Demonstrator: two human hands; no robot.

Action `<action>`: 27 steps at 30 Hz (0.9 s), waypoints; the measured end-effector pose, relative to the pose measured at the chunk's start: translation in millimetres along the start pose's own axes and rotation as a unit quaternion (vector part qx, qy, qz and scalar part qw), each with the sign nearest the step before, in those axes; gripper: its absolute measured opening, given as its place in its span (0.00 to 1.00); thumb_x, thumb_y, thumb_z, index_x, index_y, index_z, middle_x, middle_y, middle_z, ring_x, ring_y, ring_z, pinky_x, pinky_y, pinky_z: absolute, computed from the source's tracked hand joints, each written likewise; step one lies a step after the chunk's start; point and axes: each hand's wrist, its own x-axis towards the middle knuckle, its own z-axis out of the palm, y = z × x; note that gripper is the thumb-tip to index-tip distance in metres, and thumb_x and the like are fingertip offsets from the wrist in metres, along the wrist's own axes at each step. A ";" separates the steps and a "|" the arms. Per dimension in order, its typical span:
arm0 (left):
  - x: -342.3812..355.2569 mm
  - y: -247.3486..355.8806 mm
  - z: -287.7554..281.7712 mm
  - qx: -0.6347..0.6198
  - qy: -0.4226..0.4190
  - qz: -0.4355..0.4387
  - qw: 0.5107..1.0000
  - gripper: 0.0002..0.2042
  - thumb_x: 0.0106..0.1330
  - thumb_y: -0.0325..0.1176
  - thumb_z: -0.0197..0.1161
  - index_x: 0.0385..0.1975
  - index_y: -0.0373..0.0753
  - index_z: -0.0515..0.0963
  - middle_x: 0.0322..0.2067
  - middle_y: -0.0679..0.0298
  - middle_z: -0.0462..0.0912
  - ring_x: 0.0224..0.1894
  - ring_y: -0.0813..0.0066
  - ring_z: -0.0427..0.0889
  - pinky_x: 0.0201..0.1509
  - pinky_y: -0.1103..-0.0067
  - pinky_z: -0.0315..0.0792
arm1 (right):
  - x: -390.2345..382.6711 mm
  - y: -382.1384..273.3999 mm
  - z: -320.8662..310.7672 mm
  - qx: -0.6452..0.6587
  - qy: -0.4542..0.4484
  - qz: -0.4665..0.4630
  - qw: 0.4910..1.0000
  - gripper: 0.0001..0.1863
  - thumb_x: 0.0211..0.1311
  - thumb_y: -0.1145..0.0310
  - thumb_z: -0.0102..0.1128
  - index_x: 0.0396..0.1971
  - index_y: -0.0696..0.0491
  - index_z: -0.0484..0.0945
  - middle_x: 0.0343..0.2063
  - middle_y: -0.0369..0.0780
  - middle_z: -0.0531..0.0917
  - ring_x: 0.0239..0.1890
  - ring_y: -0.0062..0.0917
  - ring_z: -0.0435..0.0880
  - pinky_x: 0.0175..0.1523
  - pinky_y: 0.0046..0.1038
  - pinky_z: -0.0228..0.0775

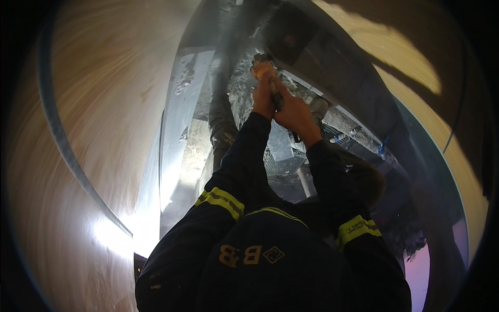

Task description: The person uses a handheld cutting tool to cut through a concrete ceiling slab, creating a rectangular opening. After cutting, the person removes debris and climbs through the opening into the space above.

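Both my arms, in dark sleeves with yellow bands, reach forward to a dusty power tool point(264, 67) with an orange body and a dark head. It looks like a small grinder. My left hand point(263, 100) is closed round the tool from the left. On the right, my right hand point(298, 115) wraps the dark rear end of its body. The tool's head points away from me, near a dust-covered surface point(241, 73). Whether it touches that surface I cannot tell.
Curved yellowish-brown walls point(104, 93) rise on both sides. A thick grey dusty hose point(221, 122) runs along the left of my arms. Dark mesh point(283, 166), a long pale-edged panel point(343, 67) and a small blue-and-white item point(338, 138) lie around. Bright light glares at lower left.
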 end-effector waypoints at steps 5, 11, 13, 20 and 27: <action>11.8 3.8 4.5 -0.091 0.018 -0.121 0.988 0.22 0.73 0.52 0.64 0.49 0.36 0.79 0.38 0.62 0.83 0.38 0.70 0.85 0.44 0.72 0.81 | 11.9 14.7 11.6 -0.019 0.011 0.010 1.000 0.56 0.49 0.61 0.71 0.82 0.32 0.53 0.39 0.54 0.90 0.43 0.54 0.91 0.50 0.51 0.83; 26.4 7.8 -1.5 -0.102 -0.001 -0.125 0.987 0.16 0.74 0.50 0.63 0.46 0.43 0.78 0.34 0.63 0.83 0.33 0.67 0.85 0.39 0.70 0.83 | 24.7 8.2 11.7 -0.018 -0.008 0.014 1.000 0.57 0.49 0.61 0.71 0.82 0.31 0.52 0.40 0.53 0.90 0.44 0.53 0.91 0.50 0.50 0.83; 25.8 11.2 -0.1 -0.101 0.002 -0.133 0.986 0.16 0.74 0.50 0.62 0.46 0.43 0.77 0.33 0.63 0.83 0.33 0.67 0.86 0.38 0.70 0.83 | 26.6 10.0 11.7 -0.021 -0.008 0.005 1.000 0.58 0.50 0.60 0.71 0.83 0.33 0.50 0.39 0.55 0.90 0.44 0.55 0.90 0.50 0.50 0.82; 30.2 12.0 -3.2 -0.101 -0.002 -0.122 0.987 0.16 0.74 0.50 0.63 0.47 0.43 0.77 0.34 0.63 0.83 0.33 0.66 0.86 0.39 0.68 0.84 | 30.0 3.6 9.6 -0.018 -0.021 0.010 1.000 0.59 0.49 0.62 0.70 0.83 0.34 0.49 0.39 0.56 0.90 0.43 0.55 0.90 0.50 0.50 0.81; 38.3 7.8 -5.7 -0.102 -0.001 -0.118 0.988 0.16 0.75 0.49 0.62 0.48 0.43 0.78 0.33 0.63 0.83 0.33 0.66 0.86 0.39 0.69 0.84 | 37.1 7.3 12.7 -0.030 -0.020 0.012 0.999 0.59 0.49 0.61 0.71 0.83 0.34 0.49 0.40 0.56 0.90 0.44 0.55 0.90 0.51 0.50 0.82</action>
